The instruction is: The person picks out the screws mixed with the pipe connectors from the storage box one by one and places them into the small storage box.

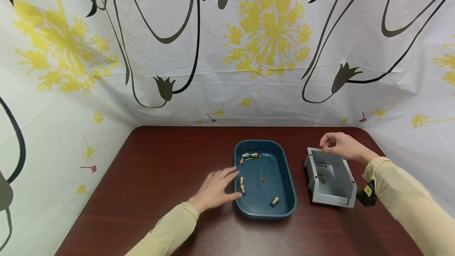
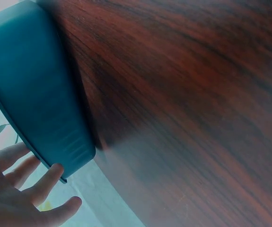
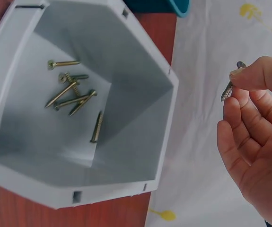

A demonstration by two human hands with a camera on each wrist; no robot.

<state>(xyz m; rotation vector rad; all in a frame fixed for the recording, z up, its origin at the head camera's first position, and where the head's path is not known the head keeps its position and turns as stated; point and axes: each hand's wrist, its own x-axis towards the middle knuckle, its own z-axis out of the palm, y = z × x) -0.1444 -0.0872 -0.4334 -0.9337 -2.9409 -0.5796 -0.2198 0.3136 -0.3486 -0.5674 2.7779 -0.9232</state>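
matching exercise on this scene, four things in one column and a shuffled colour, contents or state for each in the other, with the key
1. right hand
2. tray
3. open bin
4. left hand

A. grey, with screws inside
B. at the tray's left rim
C. pinching a single screw
D. blue, with brass fittings inside

Pairs: 1-C, 2-D, 3-A, 4-B
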